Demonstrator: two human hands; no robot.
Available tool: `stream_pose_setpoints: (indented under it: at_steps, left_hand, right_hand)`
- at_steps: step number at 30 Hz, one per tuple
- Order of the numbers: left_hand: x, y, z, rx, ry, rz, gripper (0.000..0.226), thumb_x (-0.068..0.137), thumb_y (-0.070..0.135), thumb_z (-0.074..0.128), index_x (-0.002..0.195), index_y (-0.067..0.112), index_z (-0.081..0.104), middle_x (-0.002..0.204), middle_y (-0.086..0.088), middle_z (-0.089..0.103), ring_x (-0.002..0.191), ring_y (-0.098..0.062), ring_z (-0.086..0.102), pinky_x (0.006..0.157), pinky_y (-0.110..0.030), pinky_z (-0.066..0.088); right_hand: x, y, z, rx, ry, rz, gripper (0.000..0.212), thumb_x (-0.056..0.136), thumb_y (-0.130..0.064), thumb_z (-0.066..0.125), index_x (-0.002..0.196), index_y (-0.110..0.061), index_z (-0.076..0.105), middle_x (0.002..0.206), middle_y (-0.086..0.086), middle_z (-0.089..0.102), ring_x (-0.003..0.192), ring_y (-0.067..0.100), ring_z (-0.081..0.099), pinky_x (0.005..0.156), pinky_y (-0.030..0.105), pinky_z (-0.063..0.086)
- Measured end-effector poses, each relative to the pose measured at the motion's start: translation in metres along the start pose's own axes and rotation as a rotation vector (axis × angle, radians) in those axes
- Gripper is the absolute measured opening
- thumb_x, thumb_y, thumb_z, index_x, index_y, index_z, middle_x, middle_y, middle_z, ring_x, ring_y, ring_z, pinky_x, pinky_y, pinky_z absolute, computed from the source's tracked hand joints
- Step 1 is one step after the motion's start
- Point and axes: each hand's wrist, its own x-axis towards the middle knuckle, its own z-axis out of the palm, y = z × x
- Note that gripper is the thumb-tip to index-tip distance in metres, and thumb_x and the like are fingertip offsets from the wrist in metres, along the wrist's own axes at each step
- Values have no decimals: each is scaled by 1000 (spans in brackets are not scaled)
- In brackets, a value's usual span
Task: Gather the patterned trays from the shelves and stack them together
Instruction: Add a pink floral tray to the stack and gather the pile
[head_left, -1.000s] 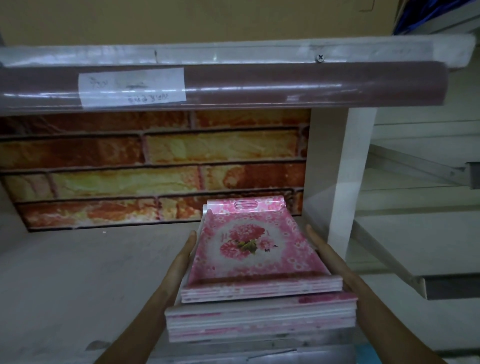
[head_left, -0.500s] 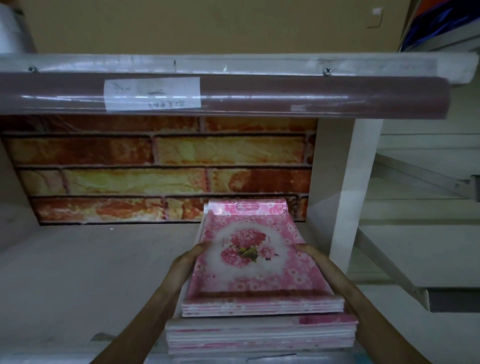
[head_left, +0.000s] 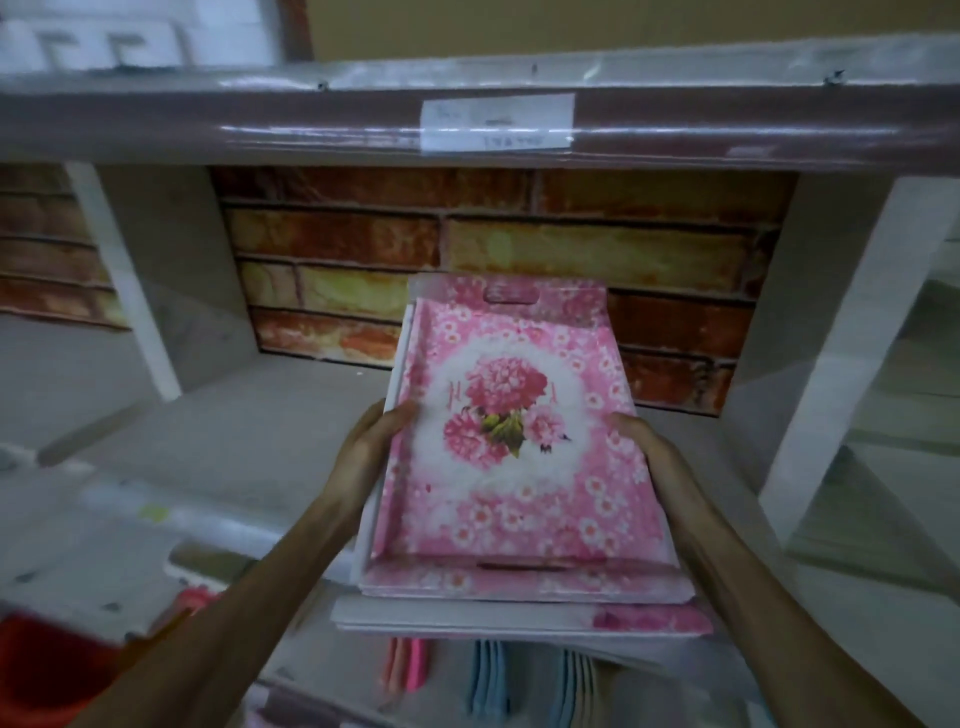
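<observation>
A stack of pink flower-patterned trays (head_left: 519, 499) is in the middle of the head view, lifted off the shelf board (head_left: 249, 441) and tilted toward me. The top tray shows a big pink bloom in a white oval. A wider group of the same trays (head_left: 649, 621) lies under it. My left hand (head_left: 371, 447) grips the stack's left rim, thumb over the edge. My right hand (head_left: 647, 447) grips the right rim the same way. How many trays are in the stack is hidden.
A brick-patterned panel (head_left: 519, 249) backs the shelf bay. The upper shelf edge (head_left: 311, 130) with a paper label (head_left: 497, 123) hangs overhead. White uprights stand at the left (head_left: 124, 291) and the right (head_left: 826, 364). Coloured items (head_left: 488, 680) sit below.
Both hands closed over the stack's side rims and drew it up and toward me, out from the back of the shelf. The view swung left and down, showing the lower shelf.
</observation>
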Motion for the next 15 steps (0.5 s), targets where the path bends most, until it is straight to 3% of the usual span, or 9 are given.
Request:
stream_pose_setpoints:
  at_steps: [2,6,9,11,12,15]
  left_hand:
    - [-13,7,-22,-9,53,31,37,90,29,61,122,11,62,112,-17,71,99,-37,69,87,-46,55]
    - [-39,19,-78,-44,136,77,40,87,29,65,122,11,61,109,-18,71,94,-36,70,82,-45,55]
    - [-62,32,-128,-48,199,117,51,80,33,70,125,10,58,113,-20,70,97,-38,69,86,-49,54]
    - [-76,41,-164,-43,218,133,51,81,33,70,126,11,58,115,-20,69,101,-40,68,88,-52,53]
    - [-84,46,-183,-47,232,143,47,84,30,67,126,11,58,115,-19,69,99,-39,68,86,-49,55]
    - [-108,62,-241,-64,297,177,40,88,25,64,124,10,60,112,-19,71,95,-37,70,79,-42,56]
  right_hand:
    - [-1,4,22,-5,-3,-36,47,74,-47,74,112,-20,72,106,10,75,96,31,72,92,46,54]
    - [-4,17,78,-26,-76,-76,72,51,-58,82,110,-18,73,100,9,77,91,28,74,86,40,56]
    - [-9,26,129,-23,-138,-87,61,60,-53,80,109,-17,73,95,9,78,87,28,74,80,37,55]
    - [-10,36,164,-35,-175,-83,76,43,-60,84,104,-16,73,90,7,78,82,26,75,74,34,55]
    - [-11,41,184,-40,-207,-74,71,47,-59,83,103,-17,73,88,6,78,78,24,75,72,33,54]
    - [-19,53,249,-35,-274,-55,30,77,-38,72,98,-17,71,76,2,78,67,18,74,66,30,52]
